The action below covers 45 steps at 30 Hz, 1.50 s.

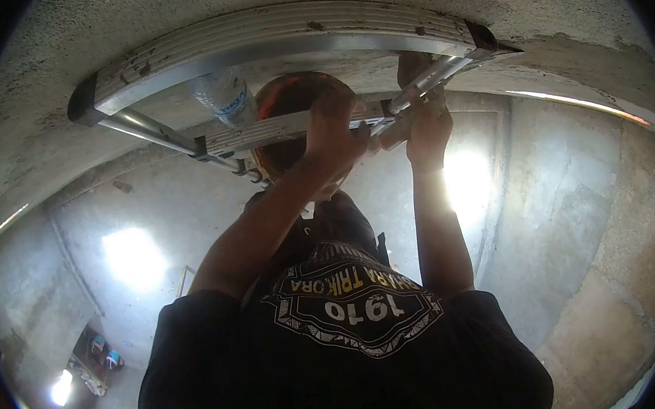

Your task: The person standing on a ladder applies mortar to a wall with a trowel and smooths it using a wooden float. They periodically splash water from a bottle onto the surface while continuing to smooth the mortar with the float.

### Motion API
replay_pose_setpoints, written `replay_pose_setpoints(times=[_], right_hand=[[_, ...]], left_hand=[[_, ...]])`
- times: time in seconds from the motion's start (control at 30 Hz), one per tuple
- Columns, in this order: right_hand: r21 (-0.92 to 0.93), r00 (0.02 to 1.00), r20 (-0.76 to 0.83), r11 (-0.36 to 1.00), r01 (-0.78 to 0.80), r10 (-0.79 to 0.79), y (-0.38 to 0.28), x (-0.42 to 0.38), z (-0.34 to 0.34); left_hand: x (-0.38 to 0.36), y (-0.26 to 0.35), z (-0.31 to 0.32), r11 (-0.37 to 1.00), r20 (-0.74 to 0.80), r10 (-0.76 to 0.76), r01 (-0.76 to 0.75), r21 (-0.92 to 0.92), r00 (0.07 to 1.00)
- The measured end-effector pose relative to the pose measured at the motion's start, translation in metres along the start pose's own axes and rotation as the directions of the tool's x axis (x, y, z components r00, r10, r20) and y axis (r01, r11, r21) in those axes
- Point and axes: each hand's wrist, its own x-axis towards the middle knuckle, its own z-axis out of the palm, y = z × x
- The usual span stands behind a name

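My left hand (333,131) is closed in front of the lower step (268,131) of a metal ladder, with its fingers curled. Whether it grips the step or something small is hidden. Beside the ladder's right rail (440,72), my right hand (431,129) is also closed, on something too dark to make out. A dark round container (288,94) with a reddish-orange inside sits behind the lower step, close to my left hand. Left of it, a clear plastic bottle (225,96) with blue lettering leans at a tilt.
The ladder's broad ribbed top step (283,35) spans the upper view, close to a rough grey cement surface (176,39). Bare plastered walls (564,178) surround me. Bright light patches (135,258) show on both sides. Several small items (101,361) lie at the lower left.
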Motion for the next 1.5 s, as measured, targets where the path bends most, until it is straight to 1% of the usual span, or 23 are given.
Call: replay_pose_setpoints(times=[0.03,0.17,0.23,0.37,0.4,0.43,0.53,0.6,0.67,0.73,0.8,0.87,0.93,1.0,1.07,1.1,1.17,1.27,1.3,1.33,1.37,1.4,1.5], right_hand=[[0.026,1.000,-0.005,1.000,0.013,-0.013,0.000,-0.001,0.001],[-0.072,0.999,-0.005,0.996,0.052,-0.052,0.001,-0.004,-0.005],[-0.152,0.990,0.037,0.979,0.138,-0.134,0.012,-0.009,-0.020],[-0.106,0.989,-0.113,0.991,0.084,-0.095,0.022,-0.028,-0.051],[-0.107,0.988,-0.114,0.990,0.089,-0.101,0.021,-0.037,-0.060],[-0.308,0.966,-0.039,0.922,0.233,-0.257,0.018,-0.046,-0.068],[-0.125,0.992,-0.110,0.991,0.050,-0.064,-0.001,-0.075,-0.076],[-0.009,0.997,0.019,0.997,0.070,-0.070,-0.009,-0.087,-0.078],[-0.057,0.997,0.062,0.997,0.043,-0.039,-0.016,-0.091,-0.071],[-0.337,0.986,0.105,0.928,0.156,-0.128,-0.018,-0.092,-0.061],[-0.262,0.985,0.128,0.954,0.148,-0.118,0.003,-0.078,-0.063],[-0.458,0.922,0.267,0.805,0.377,-0.280,0.022,-0.063,-0.063],[-0.408,0.944,0.267,0.864,0.295,-0.196,0.016,-0.060,-0.047],[-0.527,0.876,0.417,0.721,0.450,-0.242,0.010,-0.061,-0.038],[-0.522,0.893,0.396,0.746,0.412,-0.216,0.034,-0.050,-0.041],[-0.504,0.852,0.429,0.703,0.502,-0.300,0.042,-0.045,-0.043],[-0.488,0.808,0.459,0.655,0.577,-0.369,0.038,-0.044,-0.050],[-0.594,0.723,0.595,0.415,0.689,-0.350,0.016,-0.054,-0.079],[-0.681,0.793,0.582,0.426,0.595,-0.177,0.014,-0.061,-0.098],[-0.687,0.784,0.612,0.420,0.594,-0.107,0.016,-0.064,-0.118],[-0.750,0.808,0.581,0.448,0.486,0.097,0.004,-0.070,-0.126],[-0.750,0.804,0.584,0.450,0.484,0.108,0.001,-0.071,-0.134],[-0.794,0.644,0.604,0.275,0.543,0.470,0.001,-0.070,-0.133]], left_hand=[[0.001,-0.014,0.010,0.988,-0.017,0.101,-0.098,0.119,0.995],[0.003,-0.034,0.022,0.982,0.027,0.147,-0.150,0.115,0.989],[0.006,-0.034,0.023,0.995,0.043,-0.096,0.095,0.021,0.994],[0.007,-0.036,0.020,0.990,0.054,-0.112,0.117,-0.083,0.992],[0.006,-0.037,0.020,0.996,0.037,-0.052,0.055,-0.070,0.998],[0.004,-0.038,0.021,0.998,0.022,0.007,-0.006,-0.056,1.000],[0.000,-0.044,0.020,0.990,0.012,0.105,-0.104,-0.095,0.994],[-0.007,-0.041,0.020,0.992,0.094,0.072,-0.062,-0.108,0.993],[-0.005,-0.041,0.014,0.995,0.166,0.040,-0.024,-0.097,0.985],[-0.003,-0.041,0.008,0.975,0.247,0.068,-0.012,-0.223,0.967],[0.002,-0.042,-0.002,0.974,0.253,0.103,-0.047,-0.221,0.962],[0.006,-0.033,-0.009,0.885,0.153,0.177,-0.089,-0.456,0.972],[0.008,-0.031,-0.011,0.904,0.163,0.204,-0.121,-0.410,0.965],[0.002,-0.031,-0.013,0.920,0.188,0.210,-0.129,-0.371,0.960],[0.005,-0.037,-0.011,0.951,0.231,0.186,-0.116,-0.286,0.955],[0.005,-0.052,0.000,0.893,0.384,0.079,0.106,-0.437,0.920],[0.006,-0.069,0.013,0.908,0.343,0.088,0.066,-0.413,0.935],[0.008,-0.063,0.008,0.953,0.284,0.102,-0.011,-0.303,0.953],[0.010,-0.057,0.004,0.974,0.263,0.117,-0.058,-0.221,0.958],[0.010,-0.057,0.003,0.975,0.269,0.103,-0.043,-0.219,0.958],[0.010,-0.057,0.004,0.973,0.250,0.079,-0.020,-0.230,0.965],[0.009,-0.058,0.005,0.971,0.231,0.056,0.001,-0.241,0.971],[0.007,-0.063,0.007,0.970,0.236,0.042,0.017,-0.241,0.971]])
